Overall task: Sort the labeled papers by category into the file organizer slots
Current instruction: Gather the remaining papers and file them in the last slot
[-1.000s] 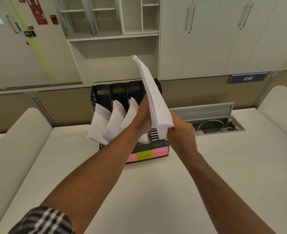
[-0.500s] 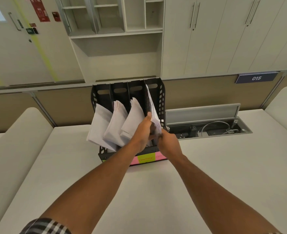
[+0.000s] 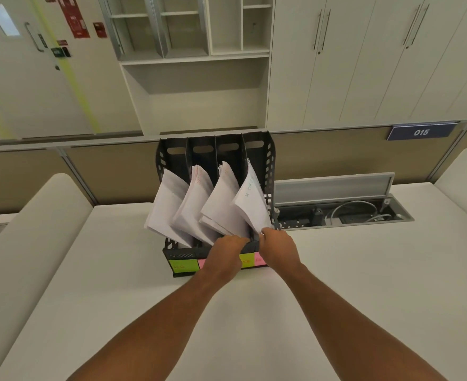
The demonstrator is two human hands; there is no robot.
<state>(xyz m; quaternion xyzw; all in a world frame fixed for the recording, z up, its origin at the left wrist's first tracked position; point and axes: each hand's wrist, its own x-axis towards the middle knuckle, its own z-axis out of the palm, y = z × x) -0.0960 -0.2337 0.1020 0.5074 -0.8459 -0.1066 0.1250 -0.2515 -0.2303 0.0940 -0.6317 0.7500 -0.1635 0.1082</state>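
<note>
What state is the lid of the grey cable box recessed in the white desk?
Open. The grey flap lid stands raised behind the recessed cable box, leaving white cables and sockets visible inside.

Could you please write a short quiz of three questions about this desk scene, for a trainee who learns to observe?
1. True or false: all four slots of the black file organizer hold papers.
2. Which stack do both hands touch? A) leftmost B) second from left C) rightmost stack
3. Fill in: the sticky labels on the organizer's front are green and ____.

Key
1. True.
2. C: the left hand and right hand meet at its lower edge.
3. Pink.
</note>
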